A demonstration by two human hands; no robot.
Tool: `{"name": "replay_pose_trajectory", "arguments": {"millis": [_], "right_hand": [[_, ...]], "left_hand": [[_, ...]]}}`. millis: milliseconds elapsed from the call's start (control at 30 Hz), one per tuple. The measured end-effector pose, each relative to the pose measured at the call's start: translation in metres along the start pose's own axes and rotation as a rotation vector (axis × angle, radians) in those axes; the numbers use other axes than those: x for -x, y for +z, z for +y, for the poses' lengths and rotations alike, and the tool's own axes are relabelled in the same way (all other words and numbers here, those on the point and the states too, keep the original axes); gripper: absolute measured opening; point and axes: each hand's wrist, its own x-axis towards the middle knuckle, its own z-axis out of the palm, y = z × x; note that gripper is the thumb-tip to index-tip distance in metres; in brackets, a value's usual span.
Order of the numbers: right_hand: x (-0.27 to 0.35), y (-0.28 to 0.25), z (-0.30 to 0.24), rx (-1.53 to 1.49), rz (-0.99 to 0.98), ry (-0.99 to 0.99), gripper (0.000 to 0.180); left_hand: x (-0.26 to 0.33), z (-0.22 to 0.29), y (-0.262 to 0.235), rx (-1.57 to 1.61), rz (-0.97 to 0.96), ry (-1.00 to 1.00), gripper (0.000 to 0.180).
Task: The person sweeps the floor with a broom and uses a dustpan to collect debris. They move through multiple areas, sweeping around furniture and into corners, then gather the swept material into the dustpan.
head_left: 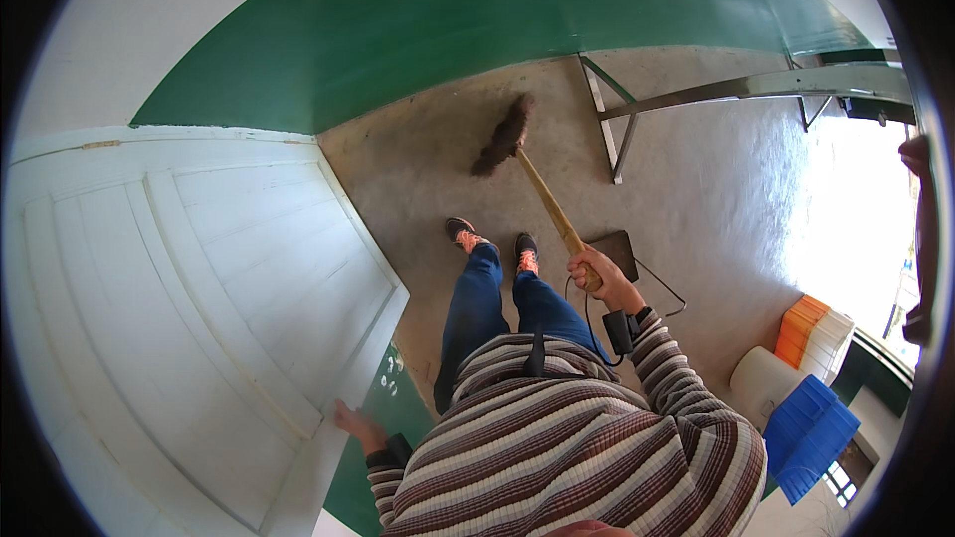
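My right hand point(597, 276) is closed around the upper end of a broom's wooden handle point(547, 197). The broom's dark brown bristle head point(507, 134) rests on the floor ahead of my shoes. Just beyond my right hand lies a dark, flat dustpan-like piece point(617, 251) with a thin bent wire handle, partly hidden by the hand. At the free edge of a white panelled door point(249, 268), my left hand point(360, 426) has its fingers curled against the edge; part of them is hard to make out.
Ahead, the wall point(418, 30) is green below and white above. A long metal-framed bench point(736, 89) stands at the far right. Near the bright doorway on the right are an orange-and-white container point(811, 333), a white bucket point(761, 383) and a blue bin point(808, 433).
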Motion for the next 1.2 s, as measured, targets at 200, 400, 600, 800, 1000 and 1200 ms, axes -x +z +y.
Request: {"name": "replay_pose_trajectory", "arguments": {"millis": [200,400,600,800,1000,1200], "right_hand": [[-0.003,-0.012,-0.018,0.971,-0.258,-1.042,0.027],[-0.083,-0.039,-0.069,-0.313,-0.205,-0.133,0.028],[-0.02,-0.145,0.008,-0.391,-0.136,-0.106,0.022],[0.099,-0.2,0.092,-0.633,0.012,-0.021,0.021],[0.162,-0.17,0.14,-0.164,0.131,-0.106,0.063],[0.124,-0.122,0.174,0.237,0.003,0.011,0.077]], "left_hand": [[-0.043,-0.024,-0.003,-0.092,-0.022,0.077,0.067],[-0.05,-0.033,-0.032,-0.418,-0.207,0.272,0.066],[0.005,-0.047,-0.046,-0.245,-0.258,0.077,0.068],[-0.045,-0.089,-0.087,-0.361,-0.391,0.061,0.064],[-0.05,-0.094,-0.114,-0.024,-0.476,0.349,0.06],[-0.004,-0.043,-0.11,0.1,-0.365,0.614,0.056]]}}
